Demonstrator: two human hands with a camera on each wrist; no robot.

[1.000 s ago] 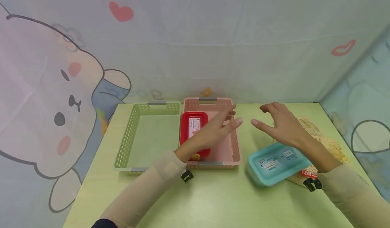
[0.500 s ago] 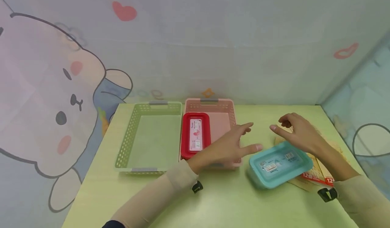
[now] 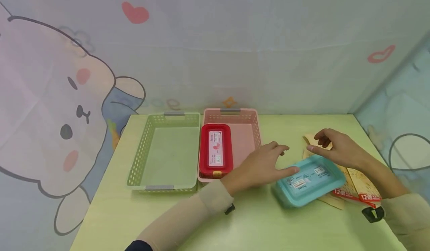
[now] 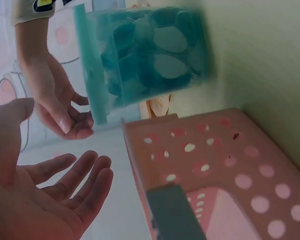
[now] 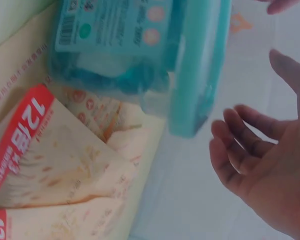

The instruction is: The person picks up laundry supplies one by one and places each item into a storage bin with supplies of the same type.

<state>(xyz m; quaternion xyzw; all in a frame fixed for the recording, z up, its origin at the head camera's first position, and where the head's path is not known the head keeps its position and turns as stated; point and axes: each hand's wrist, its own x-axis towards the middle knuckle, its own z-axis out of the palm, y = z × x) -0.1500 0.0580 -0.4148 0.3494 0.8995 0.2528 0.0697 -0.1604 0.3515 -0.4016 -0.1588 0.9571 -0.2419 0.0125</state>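
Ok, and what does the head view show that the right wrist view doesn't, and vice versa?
Only the head view shows the red box in the pink basket, with the green basket beside it.

Only the right wrist view shows the printed label on the side of the teal box.

Both show the teal box, the red-banded packets, the right hand and the left hand, which barely enters the wrist view.

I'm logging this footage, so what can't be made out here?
Lid print on the teal box: too small, head view.
Inside of the teal box: blurred through its wall, left wrist view.
Near right corner of the pink basket: behind the left hand, head view.
Part of the yellow packets: covered by the teal box, head view.
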